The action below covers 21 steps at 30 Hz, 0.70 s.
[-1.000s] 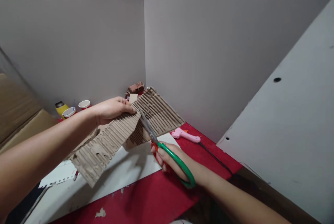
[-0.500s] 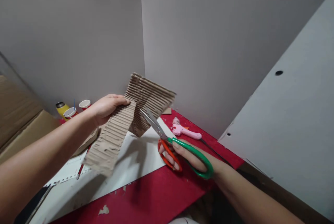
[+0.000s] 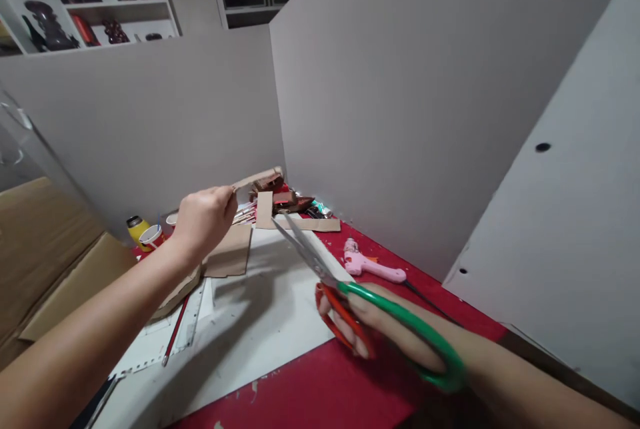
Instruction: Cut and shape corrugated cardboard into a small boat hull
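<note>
My left hand (image 3: pixel 207 219) is closed on a piece of cardboard (image 3: pixel 255 179), which now shows nearly edge-on beyond the knuckles; the rest of it is hidden behind the hand. Large scissors (image 3: pixel 320 269) with one green and one orange handle are in my right hand (image 3: pixel 370 312), fingers through the loops. Their blades stand slightly apart and point toward the back left, with nothing seen between them. Below the left hand a flat brown cardboard piece (image 3: pixel 230 252) lies on the white sheet (image 3: pixel 260 322). Narrow cardboard strips (image 3: pixel 313 223) lie beyond the scissor tips.
A pink glue gun (image 3: pixel 373 265) with a dark cord rests on the red table cover (image 3: pixel 310 385). At left are a dark red pencil (image 3: pixel 177 332), a paper cup (image 3: pixel 151 237), a yellow bottle (image 3: pixel 137 230) and a cardboard box (image 3: pixel 65 282). Grey panels (image 3: pixel 400 82) stand behind.
My left hand has turned the cardboard from its ribbed face to its edge, away from the blades. The scissors have shifted right and down. The view has tilted up, showing more shelves.
</note>
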Tool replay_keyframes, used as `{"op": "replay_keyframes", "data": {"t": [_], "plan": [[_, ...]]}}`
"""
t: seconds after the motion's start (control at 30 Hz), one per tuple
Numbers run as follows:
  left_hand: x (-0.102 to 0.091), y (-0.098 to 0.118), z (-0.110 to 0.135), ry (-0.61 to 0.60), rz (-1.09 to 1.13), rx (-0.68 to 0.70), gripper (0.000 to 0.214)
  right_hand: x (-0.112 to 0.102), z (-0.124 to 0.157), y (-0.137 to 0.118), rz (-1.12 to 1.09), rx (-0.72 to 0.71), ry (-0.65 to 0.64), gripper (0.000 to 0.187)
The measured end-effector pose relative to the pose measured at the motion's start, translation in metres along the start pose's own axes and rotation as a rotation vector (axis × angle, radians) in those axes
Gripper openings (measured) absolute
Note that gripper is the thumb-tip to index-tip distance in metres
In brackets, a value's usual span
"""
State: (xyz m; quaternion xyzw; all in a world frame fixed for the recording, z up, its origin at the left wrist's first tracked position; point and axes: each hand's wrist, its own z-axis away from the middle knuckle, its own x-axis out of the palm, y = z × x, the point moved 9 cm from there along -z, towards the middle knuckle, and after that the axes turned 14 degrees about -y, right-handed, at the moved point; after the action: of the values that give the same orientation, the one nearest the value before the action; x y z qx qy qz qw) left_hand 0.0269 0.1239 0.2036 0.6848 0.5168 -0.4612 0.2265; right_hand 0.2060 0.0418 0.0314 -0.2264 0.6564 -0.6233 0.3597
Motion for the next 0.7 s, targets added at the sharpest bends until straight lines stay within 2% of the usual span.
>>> {"op": "replay_keyframes", "data": {"t": [0.1,0.2,0.37,0.7], "plan": [[0.010,0.025,0.015,0.053,-0.332,0.145,0.028,0.008,-0.029,0.002,0.004,0.035,0.026,0.064],[0.034,0.040,0.031,0.008,-0.468,0.228,0.027,0.015,-0.052,0.015,-0.074,0.043,0.030,0.065],[0.070,0.048,0.049,-0.131,-0.502,0.289,0.030,0.018,-0.067,0.035,-0.188,0.117,0.040,0.060],[0.103,0.051,0.055,-0.209,-0.491,0.355,0.027,0.010,-0.079,0.051,-0.153,0.271,0.013,0.060]]}}
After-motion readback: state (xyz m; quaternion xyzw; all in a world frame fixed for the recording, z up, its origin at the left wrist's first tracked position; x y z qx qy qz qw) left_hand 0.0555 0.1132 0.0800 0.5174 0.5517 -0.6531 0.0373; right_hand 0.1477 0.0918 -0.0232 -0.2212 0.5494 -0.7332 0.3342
